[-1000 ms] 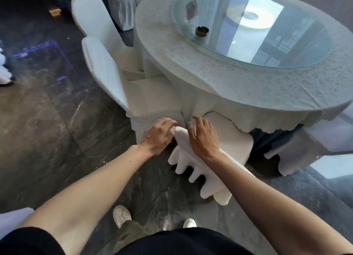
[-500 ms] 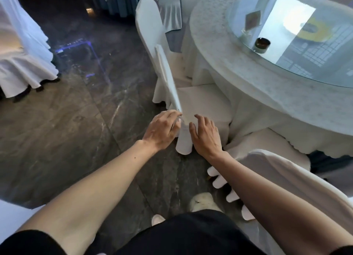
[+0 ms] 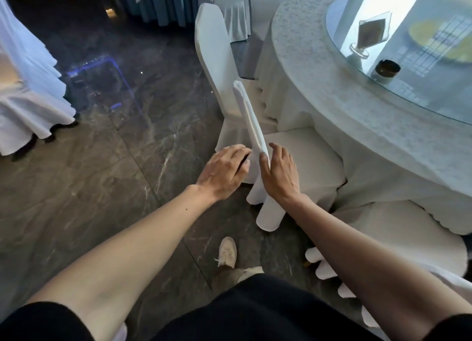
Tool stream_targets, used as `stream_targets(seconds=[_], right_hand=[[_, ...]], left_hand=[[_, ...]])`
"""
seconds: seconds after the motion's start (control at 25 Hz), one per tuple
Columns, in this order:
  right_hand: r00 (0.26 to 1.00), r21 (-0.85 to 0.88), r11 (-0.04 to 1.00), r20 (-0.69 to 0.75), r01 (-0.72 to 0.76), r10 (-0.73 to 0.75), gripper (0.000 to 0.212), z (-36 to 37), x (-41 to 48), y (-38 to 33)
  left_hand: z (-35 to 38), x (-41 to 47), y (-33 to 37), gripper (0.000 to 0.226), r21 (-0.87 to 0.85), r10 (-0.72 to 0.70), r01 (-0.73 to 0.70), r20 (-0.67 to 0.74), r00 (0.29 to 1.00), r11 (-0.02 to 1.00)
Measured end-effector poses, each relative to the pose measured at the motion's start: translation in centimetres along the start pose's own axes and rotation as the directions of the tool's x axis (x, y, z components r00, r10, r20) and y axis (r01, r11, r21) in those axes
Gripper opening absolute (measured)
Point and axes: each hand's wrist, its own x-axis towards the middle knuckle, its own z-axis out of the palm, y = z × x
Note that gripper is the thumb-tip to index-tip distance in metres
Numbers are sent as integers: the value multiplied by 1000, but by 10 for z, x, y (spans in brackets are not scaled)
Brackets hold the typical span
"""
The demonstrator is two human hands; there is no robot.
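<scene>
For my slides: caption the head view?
Left hand and right hand touch a white-covered chair back beside a round table.

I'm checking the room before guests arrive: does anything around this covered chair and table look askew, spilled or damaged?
Nothing stands out. The chair cover between the left hand and right hand looks smooth and whole, and the tablecloth shows no spill.
</scene>
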Motion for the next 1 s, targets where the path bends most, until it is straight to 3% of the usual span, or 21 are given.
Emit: stream_targets(seconds=[0.2, 0.36, 0.52, 0.6, 0.68, 0.8, 1.0], right_hand=[[994, 68, 993, -37, -98, 101, 46, 35, 88, -29], [985, 23, 987, -58, -160, 161, 46, 48, 123, -34], [964, 8, 964, 23, -266, 266, 49, 65, 153, -38], [923, 1, 928, 105, -372, 370, 47, 78, 164, -41], [885, -30, 893, 117, -450, 450, 47, 92, 165, -43], [837, -115, 835, 38, -538, 545, 44, 99, 176, -53], [781, -221, 761, 0, -610, 625, 39, 102, 181, -59]], left_hand=[[-19, 85, -74, 48, 69, 85, -91, 86, 993, 993], [-19, 145, -106, 47, 19, 173, -177, 126, 977, 984], [-8, 214, -145, 49, 6, 337, -347, 234, 912, 938], [-2, 246, -166, 55, -7, 440, -469, 362, 822, 883], [6, 271, -184, 63, -9, 557, -636, 492, 669, 772], [13, 308, -197, 63, -71, 691, -792, 541, 480, 606], [21, 341, -200, 69, -160, 805, -899, 528, 271, 408]])
